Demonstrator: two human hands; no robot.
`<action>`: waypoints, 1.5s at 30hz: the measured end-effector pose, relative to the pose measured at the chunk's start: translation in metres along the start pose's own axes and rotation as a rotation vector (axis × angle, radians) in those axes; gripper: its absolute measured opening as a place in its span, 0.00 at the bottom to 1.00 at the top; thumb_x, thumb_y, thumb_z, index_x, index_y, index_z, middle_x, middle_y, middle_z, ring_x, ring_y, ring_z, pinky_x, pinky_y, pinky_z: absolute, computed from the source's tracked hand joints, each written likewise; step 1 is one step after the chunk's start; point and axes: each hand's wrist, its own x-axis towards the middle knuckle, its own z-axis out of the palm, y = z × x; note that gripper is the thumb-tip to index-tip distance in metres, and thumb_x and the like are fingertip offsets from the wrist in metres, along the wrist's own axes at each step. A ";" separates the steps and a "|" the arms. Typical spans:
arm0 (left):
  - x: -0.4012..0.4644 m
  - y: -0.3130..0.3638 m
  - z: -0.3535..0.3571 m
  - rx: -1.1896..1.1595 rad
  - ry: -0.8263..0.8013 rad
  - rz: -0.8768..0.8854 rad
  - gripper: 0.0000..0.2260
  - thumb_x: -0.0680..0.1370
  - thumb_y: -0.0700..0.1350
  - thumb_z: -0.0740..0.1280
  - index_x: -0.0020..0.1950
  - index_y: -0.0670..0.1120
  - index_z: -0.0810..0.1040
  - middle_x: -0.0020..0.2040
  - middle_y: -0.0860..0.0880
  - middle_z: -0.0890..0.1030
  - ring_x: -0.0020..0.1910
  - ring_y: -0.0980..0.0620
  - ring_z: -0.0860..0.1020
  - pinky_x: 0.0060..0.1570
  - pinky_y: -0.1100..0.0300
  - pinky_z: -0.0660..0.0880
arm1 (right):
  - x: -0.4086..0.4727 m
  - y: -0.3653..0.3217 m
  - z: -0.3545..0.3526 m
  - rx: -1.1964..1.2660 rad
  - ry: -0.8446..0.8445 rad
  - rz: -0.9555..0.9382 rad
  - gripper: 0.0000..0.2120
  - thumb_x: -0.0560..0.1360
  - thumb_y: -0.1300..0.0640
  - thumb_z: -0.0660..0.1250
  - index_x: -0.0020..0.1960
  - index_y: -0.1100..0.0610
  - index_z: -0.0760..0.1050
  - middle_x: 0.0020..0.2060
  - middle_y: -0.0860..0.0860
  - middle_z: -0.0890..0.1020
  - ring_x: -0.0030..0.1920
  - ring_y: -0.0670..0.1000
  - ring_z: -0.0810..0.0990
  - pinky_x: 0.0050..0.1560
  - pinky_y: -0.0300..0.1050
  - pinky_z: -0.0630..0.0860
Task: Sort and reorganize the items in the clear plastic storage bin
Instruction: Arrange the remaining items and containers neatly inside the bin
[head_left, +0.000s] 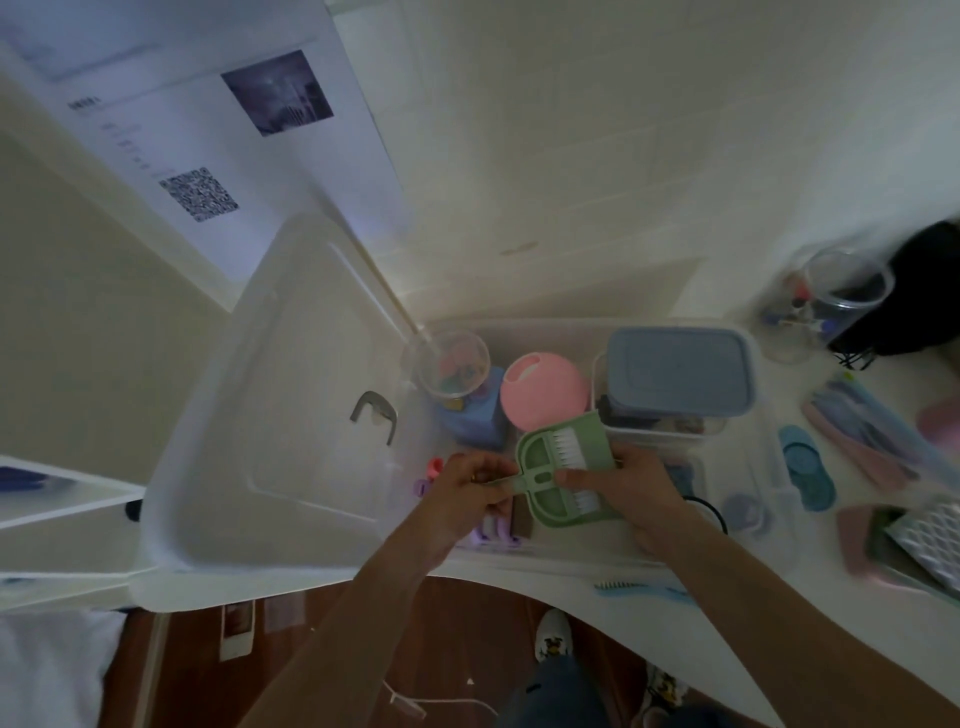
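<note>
The clear plastic storage bin (769, 467) lies on a white table, its lid (270, 415) leaning open to the left. Over the bin's front I hold a small green dustpan with a white-bristled brush (563, 470). My left hand (467, 491) pinches its handle. My right hand (636, 491) grips the pan's right side, fingers across the brush. Inside the bin sit a pink ball (543, 392), a clear cup of coloured bits (452, 366), a blue block (480, 421) and a blue-lidded clear box (680, 371). Purple clips (493, 530) lie under my left hand.
Right of the bin lie a teal insole-shaped piece (808, 470), pink and blue flat tools (862, 441), a clear jar of small items (826, 301), a black holder (919, 291) and a silver blister pack (930, 540). A blue comb (639, 590) rests at the table's front edge.
</note>
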 end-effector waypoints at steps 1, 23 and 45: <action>0.001 0.001 0.000 -0.029 0.026 -0.008 0.09 0.78 0.31 0.67 0.58 0.32 0.78 0.42 0.37 0.80 0.34 0.51 0.79 0.37 0.62 0.79 | 0.002 -0.002 0.001 -0.002 -0.004 0.005 0.20 0.62 0.63 0.82 0.52 0.58 0.84 0.44 0.53 0.87 0.44 0.53 0.87 0.43 0.46 0.84; 0.050 0.011 0.029 -0.567 0.469 0.046 0.10 0.82 0.31 0.58 0.46 0.35 0.78 0.36 0.41 0.85 0.37 0.47 0.84 0.41 0.56 0.84 | 0.037 -0.001 0.033 0.751 0.190 0.105 0.08 0.75 0.72 0.67 0.54 0.66 0.78 0.45 0.58 0.84 0.41 0.50 0.84 0.41 0.39 0.83; 0.049 0.013 0.059 -0.413 0.312 -0.027 0.09 0.73 0.38 0.74 0.51 0.45 0.86 0.47 0.43 0.87 0.50 0.44 0.84 0.58 0.46 0.79 | 0.035 -0.001 0.034 0.627 0.247 0.051 0.12 0.77 0.65 0.69 0.60 0.68 0.78 0.51 0.63 0.84 0.43 0.53 0.83 0.49 0.43 0.81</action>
